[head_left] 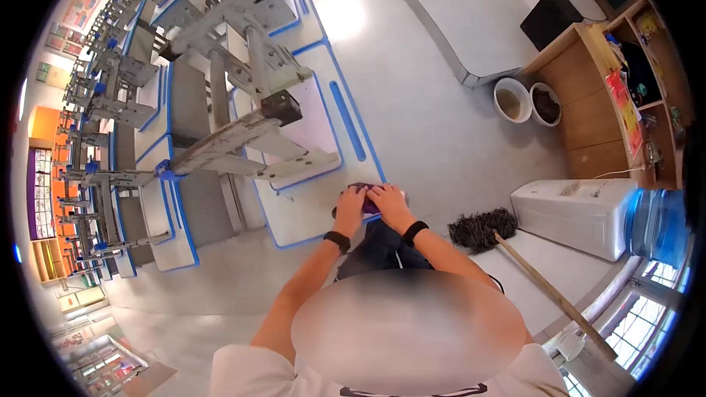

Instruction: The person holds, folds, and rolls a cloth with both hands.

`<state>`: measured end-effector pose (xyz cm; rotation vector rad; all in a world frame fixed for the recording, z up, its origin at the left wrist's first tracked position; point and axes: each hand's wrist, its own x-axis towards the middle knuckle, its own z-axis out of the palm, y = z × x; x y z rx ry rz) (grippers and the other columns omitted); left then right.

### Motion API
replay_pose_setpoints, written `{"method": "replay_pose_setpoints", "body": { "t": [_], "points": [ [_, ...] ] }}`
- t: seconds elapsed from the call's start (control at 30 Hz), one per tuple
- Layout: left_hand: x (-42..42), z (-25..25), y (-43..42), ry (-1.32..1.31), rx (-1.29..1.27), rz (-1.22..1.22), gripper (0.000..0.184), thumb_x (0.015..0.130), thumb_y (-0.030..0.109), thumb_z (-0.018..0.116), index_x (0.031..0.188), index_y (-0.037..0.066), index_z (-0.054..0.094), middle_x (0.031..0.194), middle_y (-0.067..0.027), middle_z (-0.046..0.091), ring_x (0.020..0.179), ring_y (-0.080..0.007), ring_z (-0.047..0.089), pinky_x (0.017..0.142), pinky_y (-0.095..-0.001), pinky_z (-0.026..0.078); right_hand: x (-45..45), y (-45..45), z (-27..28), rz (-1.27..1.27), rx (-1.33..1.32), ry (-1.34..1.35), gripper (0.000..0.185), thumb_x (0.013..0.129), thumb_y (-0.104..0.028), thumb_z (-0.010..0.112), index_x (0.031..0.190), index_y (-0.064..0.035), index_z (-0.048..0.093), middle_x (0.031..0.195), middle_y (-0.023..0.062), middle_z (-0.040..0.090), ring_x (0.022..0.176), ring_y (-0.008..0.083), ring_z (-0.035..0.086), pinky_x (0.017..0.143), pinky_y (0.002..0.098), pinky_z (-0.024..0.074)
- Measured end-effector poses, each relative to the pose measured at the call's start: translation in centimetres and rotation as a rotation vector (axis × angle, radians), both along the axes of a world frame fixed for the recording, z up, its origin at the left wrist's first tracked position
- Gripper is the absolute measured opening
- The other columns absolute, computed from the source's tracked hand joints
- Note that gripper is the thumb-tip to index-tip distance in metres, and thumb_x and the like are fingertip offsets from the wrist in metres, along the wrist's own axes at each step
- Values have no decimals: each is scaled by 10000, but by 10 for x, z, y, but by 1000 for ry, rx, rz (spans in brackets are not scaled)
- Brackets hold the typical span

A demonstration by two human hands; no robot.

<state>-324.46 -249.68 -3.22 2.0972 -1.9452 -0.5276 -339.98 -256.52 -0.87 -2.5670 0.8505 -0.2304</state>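
Observation:
A dark purple cloth, bunched up, lies at the near edge of a white desk with blue edging. My left hand presses on the cloth's left side with its fingers curled over it. My right hand grips it from the right, its fingertips close to those of the left. Part of the cloth is hidden under both hands. An upturned chair rests on the same desk, just beyond my hands.
Rows of desks with upturned chairs stretch to the left. To the right are a mop, a white water dispenser lying sideways in view, two buckets and a wooden cabinet. A raised platform edges the floor.

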Motion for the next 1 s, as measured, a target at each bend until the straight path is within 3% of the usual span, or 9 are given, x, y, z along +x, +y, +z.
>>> {"method": "replay_pose_setpoints", "body": {
  "t": [0.1, 0.37, 0.47, 0.57, 0.73, 0.87, 0.97, 1.0],
  "points": [
    [-1, 6, 3, 38, -37, -23, 558, 693, -14, 668, 1240, 59, 583, 1114, -169, 572, 1020, -366, 556, 870, -443, 466, -7, 0, -12, 65, -26, -5, 410, 772, -81, 606, 1178, -104, 565, 1121, 50, 574, 1054, 268, 523, 883, 395, 418],
    [-7, 29, -8, 177, 5, 156, 583, 684, -41, 625, 1253, 83, 595, 1146, -178, 584, 1073, -382, 553, 924, -447, 459, 2, -45, 1, 327, -31, -39, 364, 770, -80, 602, 1133, -100, 585, 1127, 33, 587, 1017, 248, 542, 869, 375, 428],
    [-12, 23, -9, 124, -94, 272, 489, 665, -10, 657, 1143, 90, 647, 1054, -167, 613, 996, -372, 590, 843, -442, 492, 7, -66, 3, 458, 18, -60, 426, 732, -50, 618, 1155, -80, 576, 1158, 57, 588, 1031, 272, 538, 851, 380, 433],
    [-19, 25, -15, 253, -55, 419, 518, 699, -37, 601, 1206, 71, 628, 1078, -181, 595, 1018, -380, 570, 868, -450, 475, 17, -88, 8, 595, 81, -3, 415, 736, -51, 617, 1147, -81, 576, 1166, 55, 584, 1038, 270, 539, 871, 386, 431],
    [-38, 23, -28, 221, -94, 672, 502, 685, -52, 595, 1174, 50, 642, 1022, -170, 593, 968, -378, 576, 804, -449, 486, 35, -122, 6, 736, 101, -51, 402, 714, -25, 627, 1108, -99, 594, 1117, 55, 601, 1069, 278, 531, 899, 401, 427],
    [-47, 18, -37, 211, -120, 771, 503, 693, -33, 600, 1190, 45, 626, 1012, -166, 580, 949, -383, 571, 794, -460, 483, 46, -146, 6, 868, 129, -1, 430, 704, -44, 654, 1122, -125, 592, 1139, 53, 598, 1102, 286, 530, 945, 415, 420],
    [-54, 12, -41, 168, -81, 791, 516, 705, 0, 614, 1218, 47, 604, 1024, -163, 570, 936, -383, 571, 780, -465, 482, 51, -159, -2, 959, 71, -46, 307, 784, -110, 583, 1090, -115, 612, 1098, 44, 617, 1045, 274, 541, 908, 388, 439],
    [-54, 10, -43, 169, -73, 780, 514, 721, 27, 629, 1233, 31, 585, 1041, -171, 564, 926, -381, 574, 760, -462, 483, 54, -163, 0, 981, 52, -11, 327, 761, -81, 601, 1086, -120, 612, 1119, 40, 617, 1065, 272, 537, 922, 392, 438]
  ]
}}
